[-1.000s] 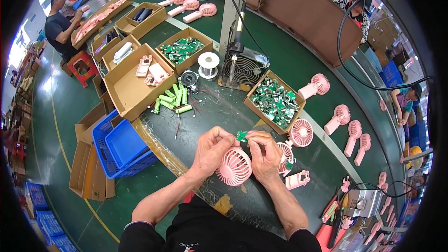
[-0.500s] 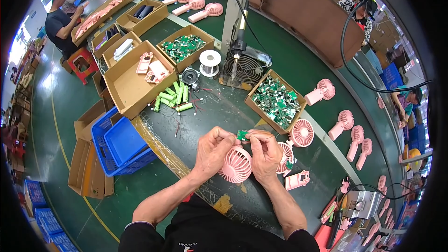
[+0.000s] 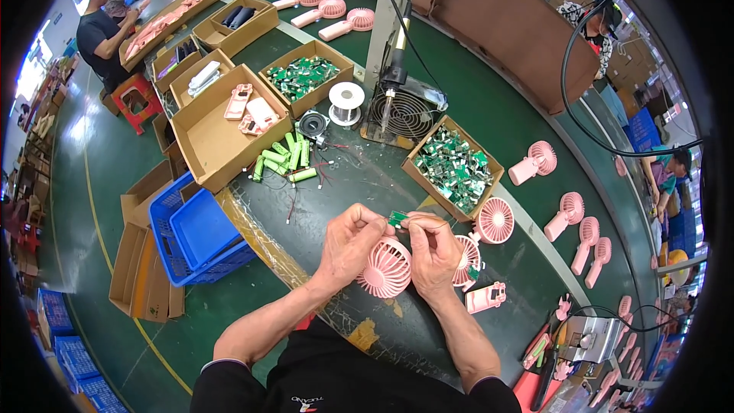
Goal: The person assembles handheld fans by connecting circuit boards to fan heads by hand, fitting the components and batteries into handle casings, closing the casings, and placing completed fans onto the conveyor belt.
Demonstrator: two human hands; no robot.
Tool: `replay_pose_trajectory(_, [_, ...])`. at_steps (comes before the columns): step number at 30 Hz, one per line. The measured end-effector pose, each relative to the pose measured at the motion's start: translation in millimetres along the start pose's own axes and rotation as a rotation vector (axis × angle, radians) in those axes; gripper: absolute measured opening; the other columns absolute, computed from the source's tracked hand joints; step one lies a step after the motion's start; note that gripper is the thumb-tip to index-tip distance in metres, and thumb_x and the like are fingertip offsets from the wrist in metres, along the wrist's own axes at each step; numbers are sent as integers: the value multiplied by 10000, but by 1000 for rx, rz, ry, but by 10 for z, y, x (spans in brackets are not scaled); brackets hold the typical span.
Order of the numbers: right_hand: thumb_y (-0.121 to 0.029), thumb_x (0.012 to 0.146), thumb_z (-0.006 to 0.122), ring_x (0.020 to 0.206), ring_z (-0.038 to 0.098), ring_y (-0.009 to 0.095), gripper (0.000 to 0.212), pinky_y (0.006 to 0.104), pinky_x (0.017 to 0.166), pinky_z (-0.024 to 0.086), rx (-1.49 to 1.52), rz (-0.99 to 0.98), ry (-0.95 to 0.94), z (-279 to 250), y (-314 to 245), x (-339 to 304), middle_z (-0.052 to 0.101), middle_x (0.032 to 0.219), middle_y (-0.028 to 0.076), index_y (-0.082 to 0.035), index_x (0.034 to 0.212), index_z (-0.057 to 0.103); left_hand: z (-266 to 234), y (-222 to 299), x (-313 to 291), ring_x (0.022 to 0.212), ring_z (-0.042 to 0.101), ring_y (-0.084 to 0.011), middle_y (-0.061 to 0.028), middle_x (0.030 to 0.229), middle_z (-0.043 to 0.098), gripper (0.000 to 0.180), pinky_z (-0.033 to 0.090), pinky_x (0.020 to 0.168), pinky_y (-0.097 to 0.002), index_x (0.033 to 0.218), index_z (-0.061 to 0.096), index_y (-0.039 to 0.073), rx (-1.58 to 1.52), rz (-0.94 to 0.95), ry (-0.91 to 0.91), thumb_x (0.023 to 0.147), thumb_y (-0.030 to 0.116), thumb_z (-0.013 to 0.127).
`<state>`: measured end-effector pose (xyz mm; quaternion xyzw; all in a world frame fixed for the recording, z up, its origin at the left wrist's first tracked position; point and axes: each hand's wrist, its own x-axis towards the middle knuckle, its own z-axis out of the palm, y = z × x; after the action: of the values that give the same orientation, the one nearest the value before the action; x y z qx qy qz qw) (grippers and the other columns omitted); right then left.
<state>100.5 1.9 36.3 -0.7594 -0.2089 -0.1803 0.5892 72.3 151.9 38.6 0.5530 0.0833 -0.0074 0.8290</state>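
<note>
Blue crate (image 3: 218, 269) beside a workbench; on the bench, an open carton (image 3: 206, 145) with pink casings (image 3: 258, 116), then loose green batteries (image 3: 294, 151). The left hand (image 3: 348, 245) has thumb and fingertips pinched narrow; what they grip cannot be told. A round pink fan cage (image 3: 384, 269) sits between the hands, below a small green circuit board (image 3: 397, 219), held at its right end by thumb and finger of the right hand (image 3: 433, 252)

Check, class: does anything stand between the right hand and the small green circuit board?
Nothing visible does: the right hand holds the circuit board by its edge. The pink fan sits lower in the picture, not between them.
</note>
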Motion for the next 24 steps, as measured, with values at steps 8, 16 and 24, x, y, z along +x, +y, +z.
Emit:
replay_pose_trajectory(8, [72,835,667,761,688,226,118,294,665,549,10,-31,-27,30,28,70,681,885,164,42,933,607,-33,19,70,767,623,-86,-89,870,683,109,530,705,-237,921,583,-36,29,26,2,940,67,555])
replay_pose_trajectory(16, [84,821,672,750,685,227,131,298,654,547,-9,-52,-18,51,46,96,678,871,159,43,925,603,-60,66,129,763,634,-99,-95,855,680,97,535,697,-241,907,585,-32,18,-4,-21,929,60,565])
replay_pose_trajectory(24, [79,815,686,737,682,234,145,297,645,543,-60,-75,-12,59,49,91,676,862,146,33,925,602,-76,99,153,757,632,-105,-96,849,672,77,535,691,-248,893,583,-28,1,-20,-35,913,46,580])
